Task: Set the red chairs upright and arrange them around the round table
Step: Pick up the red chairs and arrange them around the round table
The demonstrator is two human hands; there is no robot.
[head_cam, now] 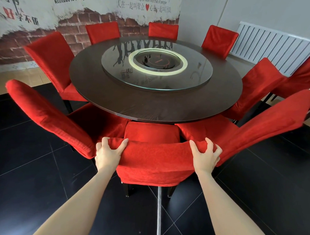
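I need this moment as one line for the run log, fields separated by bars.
left hand: grips backrest top of nearest red chair | right hand: grips same backrest | chair: upright, seat facing round table

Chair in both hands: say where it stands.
Head view, lower centre: the chair stands at the round table's near edge between two red chairs, left hand and right hand gripping its backrest.

A: Any txt readable?
B: Yep, all on the wall (40,11). Upper left: "Attitude is everything", black. Top centre: "Team is the builtup of heart not that of people", w/ a Chinese line + red heart below.
A: Far left?
B: Big Chinese chars, partly cut off. Table (107,94) glass: mirrored print, illegible.
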